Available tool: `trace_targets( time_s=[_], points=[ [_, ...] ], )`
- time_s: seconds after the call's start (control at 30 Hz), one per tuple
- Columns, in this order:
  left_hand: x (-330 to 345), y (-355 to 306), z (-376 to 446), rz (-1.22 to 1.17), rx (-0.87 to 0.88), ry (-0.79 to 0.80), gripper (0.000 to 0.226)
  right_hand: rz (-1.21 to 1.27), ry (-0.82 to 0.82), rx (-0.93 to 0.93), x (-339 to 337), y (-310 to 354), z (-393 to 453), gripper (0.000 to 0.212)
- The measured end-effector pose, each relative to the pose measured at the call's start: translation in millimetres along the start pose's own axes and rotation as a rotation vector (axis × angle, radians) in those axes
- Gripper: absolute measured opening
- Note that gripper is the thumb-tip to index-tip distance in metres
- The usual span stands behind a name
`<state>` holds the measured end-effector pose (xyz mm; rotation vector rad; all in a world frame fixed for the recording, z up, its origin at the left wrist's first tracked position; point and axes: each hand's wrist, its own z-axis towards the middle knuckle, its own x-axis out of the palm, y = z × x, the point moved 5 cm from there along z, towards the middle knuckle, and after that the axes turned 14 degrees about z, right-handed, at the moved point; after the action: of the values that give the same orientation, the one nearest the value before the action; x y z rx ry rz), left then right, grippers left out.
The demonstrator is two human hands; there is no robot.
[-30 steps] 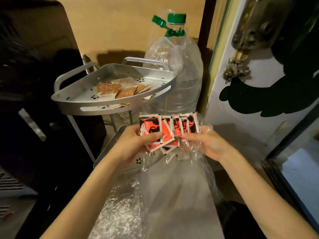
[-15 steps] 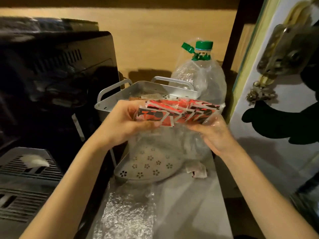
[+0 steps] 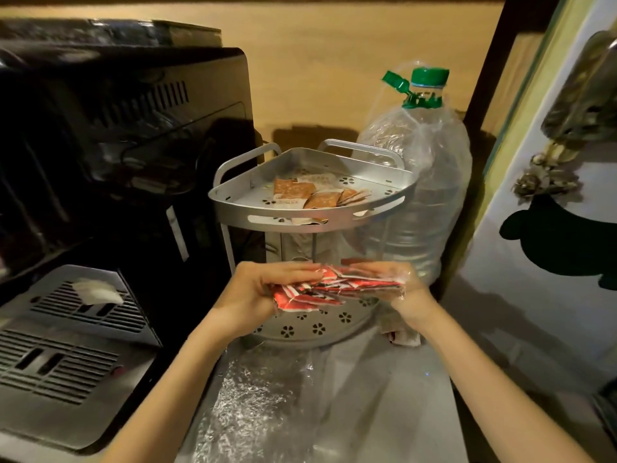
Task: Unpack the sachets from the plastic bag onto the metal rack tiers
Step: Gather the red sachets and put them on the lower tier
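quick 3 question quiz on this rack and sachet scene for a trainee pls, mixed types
1. True or false: the top tier of the metal rack already holds orange-brown sachets.
2. Multiple choice: the stack of red sachets is A) lying on the top tier, B) held between the left hand and the right hand above the lower tier, C) inside the big water bottle.
3. Fill in: the water bottle's cap is ____ in colour.

Key: 1 true; 2 B; 3 green.
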<state>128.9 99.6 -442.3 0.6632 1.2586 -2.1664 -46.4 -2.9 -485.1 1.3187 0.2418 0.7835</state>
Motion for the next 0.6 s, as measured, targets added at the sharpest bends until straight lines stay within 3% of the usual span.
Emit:
trace_targets(
  time_s=[0.13,0.23,0.33,0.47,0.53,0.6],
  points=[
    [25,41,1,-0.082,-0.188,0.038,0.051,0.063,-0.192,0.195,-25,-41,0,0.026],
    [34,58,3,-0.178,-0.343,0.005,0.048,-0.147,-0.227,0.247,-39,-57,-1,0.031],
    [40,76,4,-0.268,-0.508,-0.036,0.046,-0.06,-0.277,0.328,-45,-62,5,0.022],
    [39,106,5,-0.408,-0.718,-0.116,0.028,0.122,-0.422,0.35,-53,-64,19,0.012],
    [40,110,6,-0.461,-0.75,-0.107,0.02,0.112,-0.518,0.385,-56,-64,23,0.006],
    [40,113,6,-0.477,-0.778,-0.132,0.012,0.066,-0.498,0.413,-55,-64,25,0.006]
  ],
)
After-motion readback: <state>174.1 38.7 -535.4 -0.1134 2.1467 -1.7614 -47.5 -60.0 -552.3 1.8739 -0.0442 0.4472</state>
